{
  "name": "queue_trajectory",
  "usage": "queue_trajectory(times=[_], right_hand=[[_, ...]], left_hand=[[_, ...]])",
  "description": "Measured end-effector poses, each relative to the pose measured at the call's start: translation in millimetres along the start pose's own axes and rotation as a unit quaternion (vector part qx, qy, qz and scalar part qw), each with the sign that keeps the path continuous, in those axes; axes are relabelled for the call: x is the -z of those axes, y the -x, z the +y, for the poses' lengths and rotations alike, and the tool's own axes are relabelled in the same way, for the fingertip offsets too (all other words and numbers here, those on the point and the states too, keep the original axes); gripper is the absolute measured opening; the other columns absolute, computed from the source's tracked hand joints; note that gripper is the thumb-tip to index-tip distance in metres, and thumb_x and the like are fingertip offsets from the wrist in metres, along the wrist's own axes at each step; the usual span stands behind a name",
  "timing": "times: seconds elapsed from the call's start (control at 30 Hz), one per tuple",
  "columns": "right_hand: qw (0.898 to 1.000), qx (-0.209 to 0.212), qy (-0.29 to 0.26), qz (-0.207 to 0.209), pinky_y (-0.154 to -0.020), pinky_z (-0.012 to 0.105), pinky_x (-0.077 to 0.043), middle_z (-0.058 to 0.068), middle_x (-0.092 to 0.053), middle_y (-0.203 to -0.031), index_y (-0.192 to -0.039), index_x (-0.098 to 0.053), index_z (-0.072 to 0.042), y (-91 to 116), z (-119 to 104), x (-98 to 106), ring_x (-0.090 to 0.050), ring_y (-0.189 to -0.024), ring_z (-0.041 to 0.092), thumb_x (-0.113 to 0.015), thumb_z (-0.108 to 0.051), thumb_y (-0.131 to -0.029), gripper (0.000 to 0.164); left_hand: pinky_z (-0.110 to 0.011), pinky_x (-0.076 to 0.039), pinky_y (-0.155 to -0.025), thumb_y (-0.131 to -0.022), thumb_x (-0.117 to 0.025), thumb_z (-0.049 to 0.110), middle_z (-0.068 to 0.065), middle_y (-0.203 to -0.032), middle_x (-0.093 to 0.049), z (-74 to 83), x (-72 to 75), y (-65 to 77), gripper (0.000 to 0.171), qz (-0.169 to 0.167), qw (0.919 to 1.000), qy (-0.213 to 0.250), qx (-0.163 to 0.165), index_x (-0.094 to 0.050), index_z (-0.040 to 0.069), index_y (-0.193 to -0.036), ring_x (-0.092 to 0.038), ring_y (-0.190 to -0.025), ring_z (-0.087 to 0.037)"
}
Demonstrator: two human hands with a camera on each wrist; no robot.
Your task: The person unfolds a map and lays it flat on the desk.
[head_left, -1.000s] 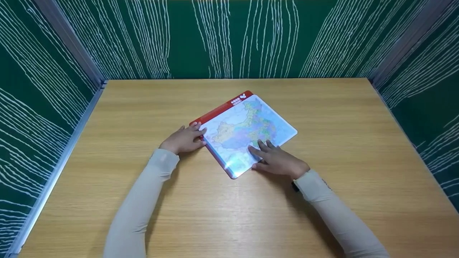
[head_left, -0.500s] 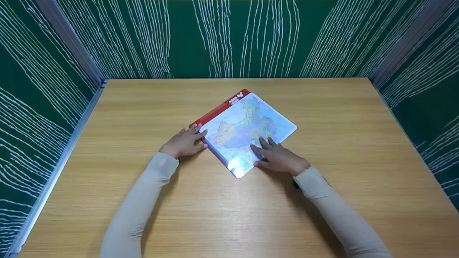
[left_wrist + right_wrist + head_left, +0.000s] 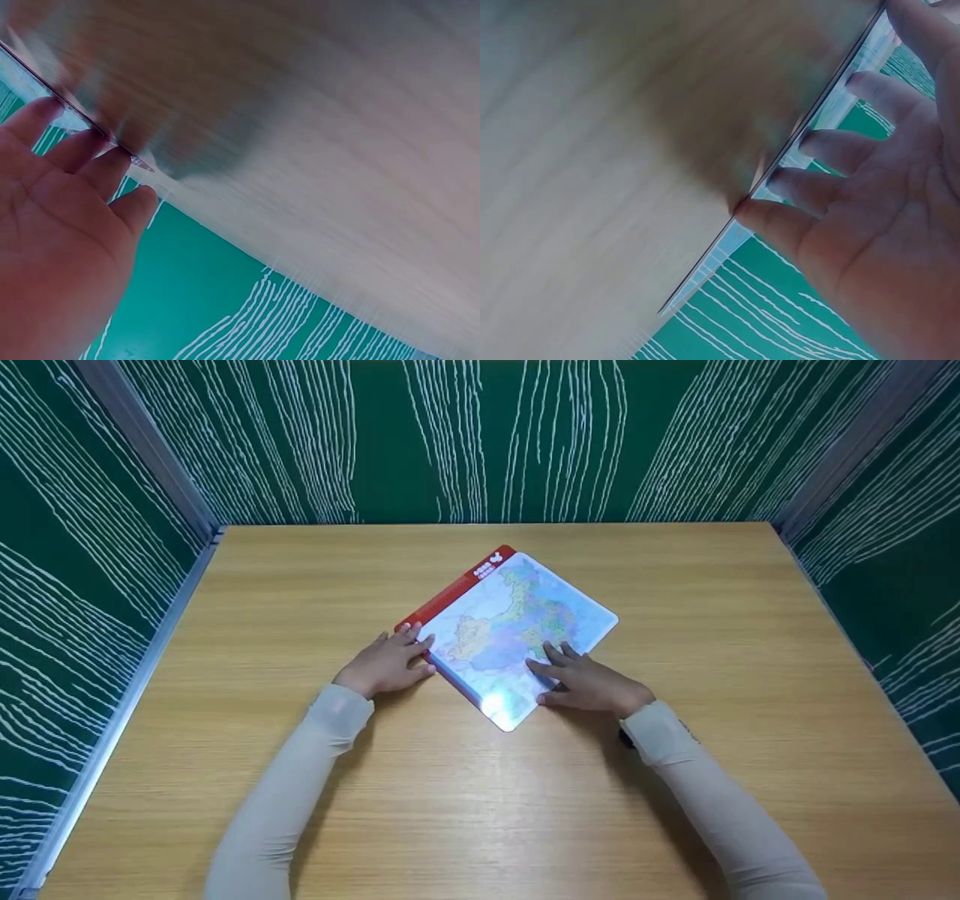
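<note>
Both hands (image 3: 386, 661) (image 3: 592, 682) lie flat-fingered on a map board (image 3: 506, 634)

The map board lies on the wood-grain table (image 3: 480, 817), which stretches out on every side of it. It is turned askew, with one corner pointing toward the person. A red strip (image 3: 454, 596) with white lettering runs along its far left edge, and a coloured map covers its pale face. A bright glare (image 3: 495, 703) shows near the corner closest to the person.

The left hand touches the map board at its left corner, fingertips over the rim and the end of the red strip. The right hand is at the near right edge of the map board, its fingers spread on the printed face. Neither hand is clenched or grasping: the fingers are extended and only press or rest on the map board. The wrist views show the rim of the map board edge-on beside the fingers.

Light sleeves (image 3: 274, 802) cover both arms, on the person's side of the map board. Under the right cuff is a small dark item, too hidden to identify. Beyond the map board stands a green wall (image 3: 390, 442) with white wavy lines.
</note>
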State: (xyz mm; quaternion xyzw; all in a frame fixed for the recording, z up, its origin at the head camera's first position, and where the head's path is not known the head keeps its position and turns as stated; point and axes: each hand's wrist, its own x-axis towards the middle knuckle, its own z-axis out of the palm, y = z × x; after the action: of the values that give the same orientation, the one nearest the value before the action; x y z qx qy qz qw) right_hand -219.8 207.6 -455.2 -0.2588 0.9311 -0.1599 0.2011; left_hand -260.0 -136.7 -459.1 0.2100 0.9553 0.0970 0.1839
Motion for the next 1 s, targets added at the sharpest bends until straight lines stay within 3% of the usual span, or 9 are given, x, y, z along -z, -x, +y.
queue_trajectory(times=[0.3,0.53,0.73,1.0], right_hand=[[0.999,-0.035,-0.038,-0.013,-0.117,0.059,-0.014,0.003,-0.008,-0.163,-0.149,-0.030,-0.034,-2,7,5,0.003,-0.150,0.033,-0.059,-0.048,-0.092,0.066],[0.999,-0.015,-0.043,-0.014,-0.117,0.059,-0.012,0.005,-0.009,-0.163,-0.149,-0.032,-0.032,-4,13,10,0.001,-0.150,0.033,-0.061,-0.046,-0.091,0.067],[0.998,-0.017,-0.062,-0.024,-0.118,0.058,-0.009,0.000,-0.007,-0.163,-0.148,-0.032,-0.036,-8,20,12,0.004,-0.151,0.029,-0.062,-0.046,-0.090,0.066],[0.997,-0.018,-0.065,-0.033,-0.119,0.057,-0.010,-0.004,-0.007,-0.163,-0.147,-0.033,-0.040,-11,28,16,0.004,-0.151,0.026,-0.063,-0.047,-0.089,0.066]], left_hand=[[-0.050,-0.004,-0.121,-0.094,-0.048,0.053,-0.003,-0.162,-0.013,2.6,-3.5,2.9,0.069,0.000,1.0000,-0.004,0.004,-0.022,0.029,-0.153,-0.009,-0.150,-0.024],[-0.050,-0.005,-0.122,-0.096,-0.044,0.053,-0.005,-0.162,-0.010,5.8,-5.8,4.1,0.068,0.004,1.0000,-0.007,-0.002,-0.020,0.027,-0.153,-0.009,-0.150,-0.025],[-0.049,-0.003,-0.122,-0.093,-0.047,0.056,-0.002,-0.162,-0.008,10.2,-6.8,8.2,0.072,0.002,0.9998,0.003,0.018,-0.019,0.029,-0.153,-0.008,-0.150,-0.024],[-0.050,-0.004,-0.121,-0.093,-0.048,0.056,-0.004,-0.162,-0.008,14.5,-9.1,11.3,0.073,-0.002,0.9998,0.002,0.021,-0.020,0.027,-0.153,-0.008,-0.150,-0.025]])
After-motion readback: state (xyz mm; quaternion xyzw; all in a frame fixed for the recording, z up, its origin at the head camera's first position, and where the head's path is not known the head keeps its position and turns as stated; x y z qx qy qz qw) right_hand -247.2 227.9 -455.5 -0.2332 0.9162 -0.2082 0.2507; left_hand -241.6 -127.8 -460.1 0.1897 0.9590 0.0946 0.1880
